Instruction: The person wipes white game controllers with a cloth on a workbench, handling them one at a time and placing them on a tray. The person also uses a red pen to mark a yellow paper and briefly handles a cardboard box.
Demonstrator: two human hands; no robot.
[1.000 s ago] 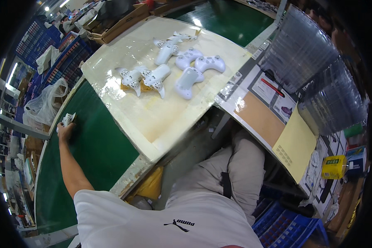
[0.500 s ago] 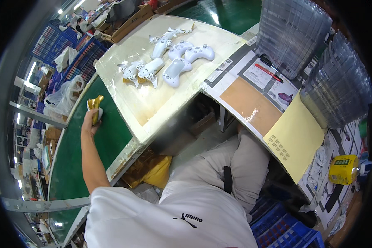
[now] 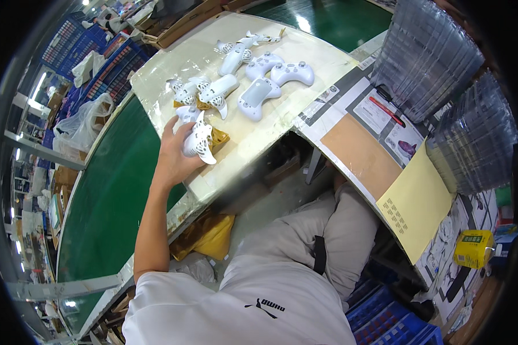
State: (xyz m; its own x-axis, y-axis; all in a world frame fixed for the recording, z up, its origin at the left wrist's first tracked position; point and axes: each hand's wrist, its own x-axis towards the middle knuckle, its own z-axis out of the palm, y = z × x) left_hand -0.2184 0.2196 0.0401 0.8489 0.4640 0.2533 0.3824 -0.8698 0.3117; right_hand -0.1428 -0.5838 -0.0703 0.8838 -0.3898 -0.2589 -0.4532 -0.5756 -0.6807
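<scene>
My left hand [image 3: 177, 154] is closed around a white plastic toy [image 3: 200, 141] with fins and slotted round guards, over the near left edge of the cream board. Gold wrapping [image 3: 218, 137] shows at the toy's side. Just beyond my fingertips is a white game-style controller [image 3: 187, 113], partly hidden; whether my hand touches it I cannot tell. Several similar finned toys, among them one [image 3: 218, 92] near the middle and one [image 3: 234, 59] farther back, lie on the board. Three white controllers, one nearest [image 3: 258, 99], sit to their right. My right hand is out of view.
The cream board [image 3: 242, 135] lies over a green work surface [image 3: 103, 178]. At the right, stacked clear plastic trays [image 3: 426, 63] stand near a red pen [image 3: 387, 111], a yellow sheet [image 3: 417, 201] and a yellow pack [image 3: 473, 248]. A blue crate [image 3: 391, 322] stands low at the right.
My left hand has moved right from over the green surface to the cream board, carrying the toy with gold wrapping. A partly hidden controller now shows by my fingertips.
</scene>
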